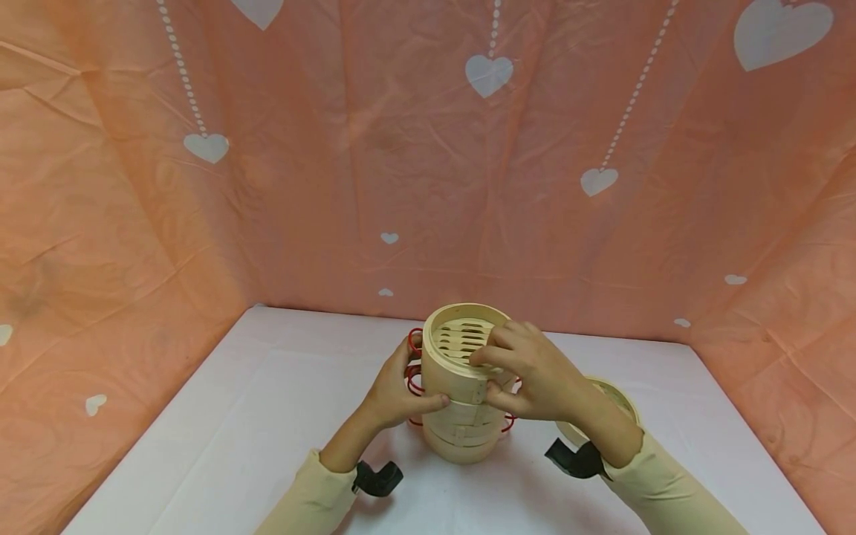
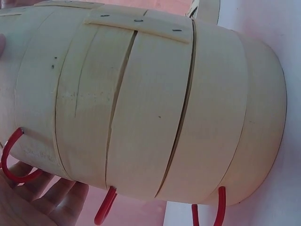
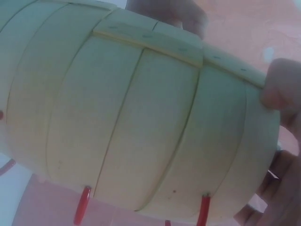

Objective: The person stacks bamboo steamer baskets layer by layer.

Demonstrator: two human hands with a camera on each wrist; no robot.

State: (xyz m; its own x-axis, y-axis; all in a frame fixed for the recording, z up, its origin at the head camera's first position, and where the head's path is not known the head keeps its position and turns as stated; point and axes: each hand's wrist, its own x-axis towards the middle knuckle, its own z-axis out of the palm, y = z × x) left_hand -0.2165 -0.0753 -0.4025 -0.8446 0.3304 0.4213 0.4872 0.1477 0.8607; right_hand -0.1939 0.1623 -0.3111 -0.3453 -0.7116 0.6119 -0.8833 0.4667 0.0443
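A stack of several round bamboo steamers [image 1: 461,442] stands upright, red loop handles [image 1: 414,379] on both sides. The top bamboo steamer [image 1: 455,377] is uncovered, showing its slatted base inside. My left hand [image 1: 393,390] grips the stack's upper left side, thumb across the front and fingers behind near the red loops. At the right, my right hand [image 1: 535,371] holds the top steamer's rim, fingertips over the edge and thumb outside. In the left wrist view, the stacked walls [image 2: 150,103] have narrow seams between them. The right wrist view shows fingers [image 3: 284,89] at the top end.
Another round bamboo piece [image 1: 623,395] lies on the white table [image 1: 221,438] at the right, partly hidden behind the right forearm. An orange cloth with white hearts [image 1: 428,186] hangs behind the table and along both sides.
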